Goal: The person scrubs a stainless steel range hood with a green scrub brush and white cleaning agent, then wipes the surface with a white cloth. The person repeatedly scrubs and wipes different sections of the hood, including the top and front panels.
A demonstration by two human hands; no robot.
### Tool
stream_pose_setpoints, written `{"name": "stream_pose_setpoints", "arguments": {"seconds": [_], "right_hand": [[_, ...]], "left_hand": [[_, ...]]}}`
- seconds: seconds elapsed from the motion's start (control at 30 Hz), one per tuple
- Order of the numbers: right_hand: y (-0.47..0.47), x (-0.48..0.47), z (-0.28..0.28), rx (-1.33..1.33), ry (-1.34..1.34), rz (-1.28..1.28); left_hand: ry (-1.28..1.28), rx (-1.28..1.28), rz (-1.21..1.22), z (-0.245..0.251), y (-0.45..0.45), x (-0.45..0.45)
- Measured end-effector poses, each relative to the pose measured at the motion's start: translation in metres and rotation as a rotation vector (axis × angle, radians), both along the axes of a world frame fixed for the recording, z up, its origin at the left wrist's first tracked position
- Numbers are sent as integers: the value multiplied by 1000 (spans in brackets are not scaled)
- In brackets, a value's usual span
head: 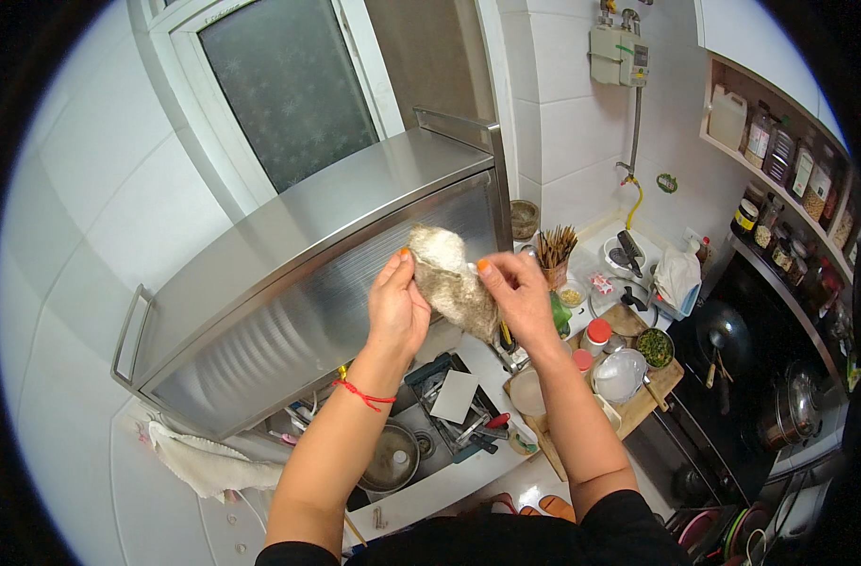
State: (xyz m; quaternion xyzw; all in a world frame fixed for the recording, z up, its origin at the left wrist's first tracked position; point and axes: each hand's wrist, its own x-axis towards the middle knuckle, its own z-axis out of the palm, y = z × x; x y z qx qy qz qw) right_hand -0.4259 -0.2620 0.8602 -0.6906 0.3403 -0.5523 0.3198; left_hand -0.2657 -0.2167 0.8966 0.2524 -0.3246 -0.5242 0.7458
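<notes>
In front of the steel dish cabinet (317,191), a white and grey-brown stained cloth (451,283) is held up in the air. My left hand (395,308) grips its left edge, thumb uppermost. On the other side, my right hand (522,297), slightly blurred, pinches the cloth between thumb and fingers near its upper right edge. Below my forearms is the sink, where a metal pot (389,460) sits. A dark drain basket (444,446) beside the pot holds a pale flat rectangular piece (455,396) and several utensils, one with a red handle.
A wooden cutting board (660,393) at right carries red-lidded jars (598,334), a bowl of chopped greens (654,348) and bowls. Farther right lie a wok (724,339) and lidded pot (795,407) on the black stove. A chopstick holder (554,269) stands behind; a white towel (197,463) hangs left.
</notes>
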Motion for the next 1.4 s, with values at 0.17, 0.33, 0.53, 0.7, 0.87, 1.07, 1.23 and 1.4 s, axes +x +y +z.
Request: {"name": "stream_pose_setpoints", "arguments": {"seconds": [0.17, 0.33, 0.53, 0.7, 0.87, 1.07, 1.23, 1.4], "right_hand": [[-6, 14, 17, -58, -225, 117], [-35, 24, 21, 365, -582, 274], [-93, 23, 19, 436, -799, 183], [-117, 26, 20, 473, -946, 118], [-134, 23, 23, 517, -949, 218], [-125, 25, 30, 418, -888, 187], [-141, 31, 28, 319, -888, 127], [-139, 31, 31, 419, -1037, 99]], "left_hand": [[-117, 41, -78, -8, -6, -1], [-202, 166, -82, -8, -15, -7], [-513, 187, -52, -6, -26, -26], [-257, 216, -158, 13, -57, -19], [-190, 215, -151, 19, -72, -26], [-5, 316, -253, 7, -86, -14], [-144, 211, -266, 7, -81, -20], [-287, 110, -204, 10, -74, -22]]}}
